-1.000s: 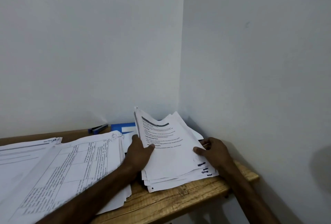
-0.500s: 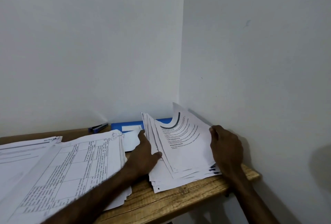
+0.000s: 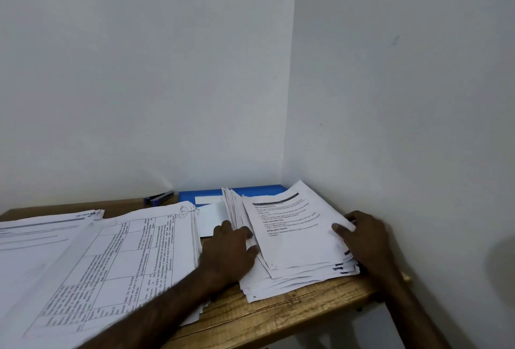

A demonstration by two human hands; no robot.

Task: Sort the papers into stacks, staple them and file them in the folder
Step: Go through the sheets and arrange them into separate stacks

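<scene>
Light: dim, soft, even; cool grey cast.
Shadows: dark blot low on right wall [image 3: 501, 262]; faint shade beside papers [image 3: 295, 240].
Sharpness: mildly soft; small print smeared.
Edges: tabletop [image 3: 278, 318] rim bowed by wide lens.

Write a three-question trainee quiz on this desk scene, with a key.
1. True or false: the stapler lies on top of the blue folder.
2. The right hand grips: A) the stapler B) the right-hand paper stack C) the folder
3. Fill in: the left hand touches that stack's ____ edge.
Key: 1 false, the stapler lies on the wooden table beside the folder; 2 B; 3 left.
</scene>
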